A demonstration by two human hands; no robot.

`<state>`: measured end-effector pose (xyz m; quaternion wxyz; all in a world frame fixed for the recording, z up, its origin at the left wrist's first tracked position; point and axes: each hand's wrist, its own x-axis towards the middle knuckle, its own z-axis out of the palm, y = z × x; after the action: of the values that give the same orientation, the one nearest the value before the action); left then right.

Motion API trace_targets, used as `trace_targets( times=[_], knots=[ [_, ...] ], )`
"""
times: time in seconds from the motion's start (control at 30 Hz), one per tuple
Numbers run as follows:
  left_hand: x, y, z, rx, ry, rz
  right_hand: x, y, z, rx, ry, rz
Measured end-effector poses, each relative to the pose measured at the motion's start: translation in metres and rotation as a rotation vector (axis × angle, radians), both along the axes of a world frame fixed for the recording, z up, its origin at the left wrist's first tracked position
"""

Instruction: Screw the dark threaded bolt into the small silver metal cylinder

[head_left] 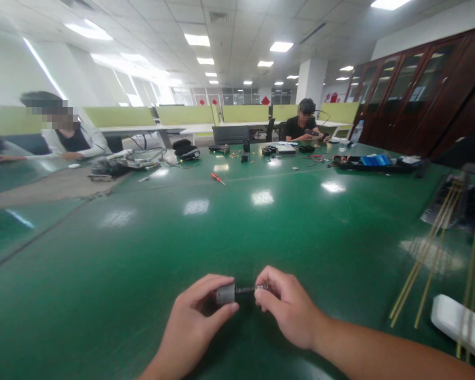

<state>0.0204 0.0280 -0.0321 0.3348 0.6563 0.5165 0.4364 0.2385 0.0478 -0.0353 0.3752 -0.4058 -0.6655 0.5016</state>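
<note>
Just above the green tabletop, at the near middle, my left hand (198,316) grips a short grey metal cylinder (226,294) between thumb and fingers. A thin dark rod (244,290), seemingly ridged, sticks out of the cylinder's right face. At the rod's far end, my right hand (283,301) is closed in a pinch around a small shiny metal piece (260,287). The fingertips cover most of that piece, so its kind cannot be made out. Rod and cylinder lie roughly level and in line between both hands.
A red-handled screwdriver (217,178) lies farther off on the green table (237,227). Long thin yellowish rods (427,253) and a white device (459,324) are at the right. Parts, cables and a black tray (352,164) line the far edge. Two people sit beyond.
</note>
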Motion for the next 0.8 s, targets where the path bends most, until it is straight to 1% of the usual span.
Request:
trace_targets(
  times=[0.23,0.5,0.8],
  knots=[
    [-0.001,0.0,0.0,0.015,-0.002,0.015,-0.0002,0.0011,-0.0047,-0.01,0.031,0.0],
    [0.0014,0.0011,0.0045,0.017,-0.014,0.045,0.0001,0.0005,-0.0027,-0.024,0.034,0.003],
    [0.0004,0.0009,0.0037,-0.009,-0.032,0.044,0.0001,0.0018,-0.0017,-0.044,0.064,0.004]
  ],
)
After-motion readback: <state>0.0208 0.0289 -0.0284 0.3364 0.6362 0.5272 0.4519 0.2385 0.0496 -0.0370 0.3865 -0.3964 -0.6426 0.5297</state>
